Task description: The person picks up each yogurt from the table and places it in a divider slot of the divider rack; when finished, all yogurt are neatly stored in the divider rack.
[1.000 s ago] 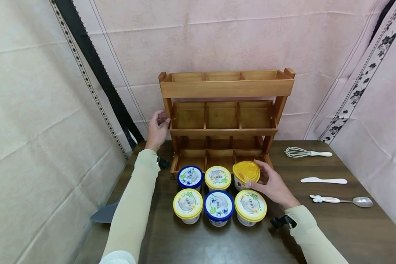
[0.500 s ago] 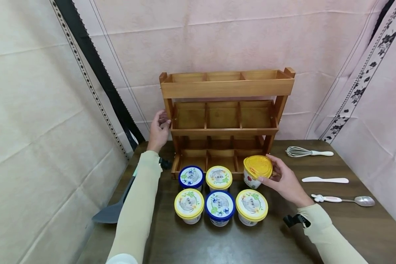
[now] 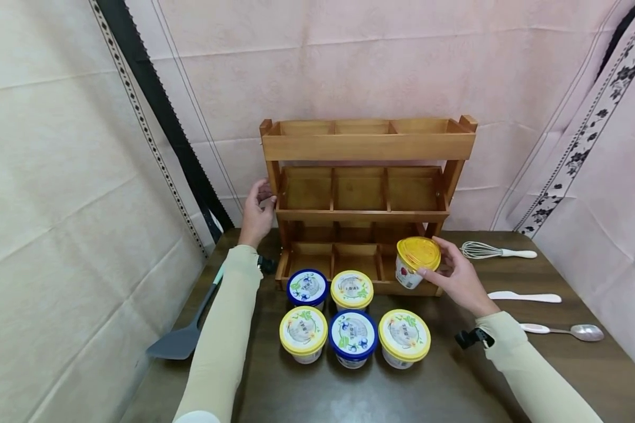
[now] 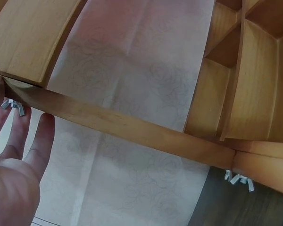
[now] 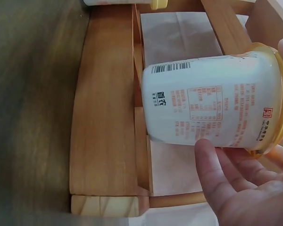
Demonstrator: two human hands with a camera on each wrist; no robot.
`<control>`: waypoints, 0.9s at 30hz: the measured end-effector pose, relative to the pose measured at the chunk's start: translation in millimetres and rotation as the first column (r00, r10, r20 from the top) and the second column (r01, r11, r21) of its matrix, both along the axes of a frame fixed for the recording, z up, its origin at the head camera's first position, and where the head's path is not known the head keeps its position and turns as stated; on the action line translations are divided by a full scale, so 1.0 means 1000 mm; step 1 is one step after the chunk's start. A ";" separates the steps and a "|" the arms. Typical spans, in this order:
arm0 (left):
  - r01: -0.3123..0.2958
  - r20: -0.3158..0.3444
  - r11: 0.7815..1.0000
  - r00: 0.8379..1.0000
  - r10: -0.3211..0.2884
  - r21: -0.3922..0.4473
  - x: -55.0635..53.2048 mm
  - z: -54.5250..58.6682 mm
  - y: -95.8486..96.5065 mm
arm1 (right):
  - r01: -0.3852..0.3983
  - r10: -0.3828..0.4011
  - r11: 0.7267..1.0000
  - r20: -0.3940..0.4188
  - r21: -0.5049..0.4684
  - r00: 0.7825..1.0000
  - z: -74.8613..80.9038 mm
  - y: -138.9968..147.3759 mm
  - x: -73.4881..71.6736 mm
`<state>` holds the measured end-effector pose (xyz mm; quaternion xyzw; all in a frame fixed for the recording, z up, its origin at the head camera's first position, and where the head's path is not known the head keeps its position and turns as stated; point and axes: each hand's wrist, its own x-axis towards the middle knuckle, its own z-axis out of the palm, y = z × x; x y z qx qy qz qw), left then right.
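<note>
My right hand (image 3: 459,278) holds a white tub with an orange-yellow lid (image 3: 419,254), raised in front of the right bottom compartment of a wooden shelf rack (image 3: 367,147). In the right wrist view, the printed side of this tub (image 5: 203,101) shows, and it overlaps the rack's front board. My left hand (image 3: 257,216) grips the rack's left side post. In the left wrist view, its fingertips meet the post (image 4: 113,120) beside a wing nut. Two blue-lidded tubs, the rear one (image 3: 307,286) and the front one (image 3: 353,336), stand among yellow-lidded tubs (image 3: 404,336) before the rack.
On the right lie a whisk (image 3: 481,250), a white knife (image 3: 526,296) and a spoon (image 3: 586,333), whose handle end is hidden by my right hand. A grey spatula (image 3: 176,343) lies at the left beside my sleeve. Pale cloth (image 3: 370,64) hangs behind the rack.
My right hand has lifted the orange-yellow-lidded tub from the back row's right end and carried it right and toward the rack. My left hand has stayed at the post.
</note>
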<state>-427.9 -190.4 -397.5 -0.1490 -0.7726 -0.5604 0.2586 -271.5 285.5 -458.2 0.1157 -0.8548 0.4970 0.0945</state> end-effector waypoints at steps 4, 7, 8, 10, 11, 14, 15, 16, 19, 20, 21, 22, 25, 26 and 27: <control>-0.012 0.011 1.000 1.000 0.012 -0.001 0.001 -0.007 0.001 | 0.013 -0.013 1.000 0.039 -0.016 0.999 -0.008 0.000 -0.007; -0.021 0.016 1.000 1.000 0.021 -0.003 0.000 -0.007 0.002 | 0.033 -0.031 0.999 0.061 -0.025 0.998 -0.011 0.002 -0.015; -0.024 0.015 1.000 1.000 0.024 -0.003 0.000 -0.006 0.002 | 0.041 -0.039 0.999 0.066 -0.029 0.997 -0.010 0.002 -0.017; -0.025 0.011 1.000 1.000 0.025 0.001 0.000 -0.004 0.003 | 0.051 -0.048 0.998 0.069 -0.045 0.996 -0.009 0.003 -0.022; -0.026 0.008 1.000 1.000 0.025 0.003 0.000 -0.004 0.003 | 0.055 -0.052 0.997 0.066 -0.045 0.996 -0.009 0.004 -0.024; -0.029 -0.001 1.000 1.000 0.029 0.009 -0.001 -0.001 0.003 | 0.058 -0.055 0.997 0.067 -0.046 0.996 -0.006 0.005 -0.030; -0.030 -0.002 0.999 1.000 0.030 0.011 -0.001 0.000 0.004 | 0.055 -0.052 0.998 0.071 -0.044 0.996 -0.005 0.005 -0.031; -0.032 -0.003 0.999 0.999 0.032 0.013 -0.001 0.000 0.004 | 0.053 -0.050 0.998 0.076 -0.038 0.996 -0.005 0.005 -0.032; -0.027 -0.002 1.000 1.000 0.027 0.011 -0.002 0.000 0.004 | 0.052 -0.048 0.998 0.104 -0.032 0.993 -0.008 0.006 -0.034; -0.021 -0.002 1.000 1.000 0.021 0.013 -0.002 -0.001 0.005 | 0.056 -0.052 0.998 0.111 -0.031 0.992 -0.009 0.007 -0.035; -0.016 -0.001 1.000 1.000 0.016 0.013 -0.002 -0.001 0.005 | 0.057 -0.054 0.998 0.114 -0.027 0.992 -0.011 0.008 -0.036; -0.013 0.001 1.000 1.000 0.013 0.012 -0.003 -0.001 0.005 | 0.058 -0.055 0.998 0.118 -0.023 0.992 -0.012 0.008 -0.037; 0.000 0.003 1.000 1.000 0.000 0.030 -0.002 0.000 0.004 | 0.054 -0.053 0.999 0.133 -0.005 0.990 -0.016 0.010 -0.040; 0.004 0.002 0.999 1.000 -0.004 0.039 -0.002 0.000 0.004 | 0.052 -0.052 0.999 0.140 0.003 0.989 -0.017 0.010 -0.041; 0.007 0.006 0.999 1.000 -0.007 0.042 -0.002 0.000 0.003 | 0.047 -0.048 0.999 0.150 0.009 0.988 -0.018 0.010 -0.042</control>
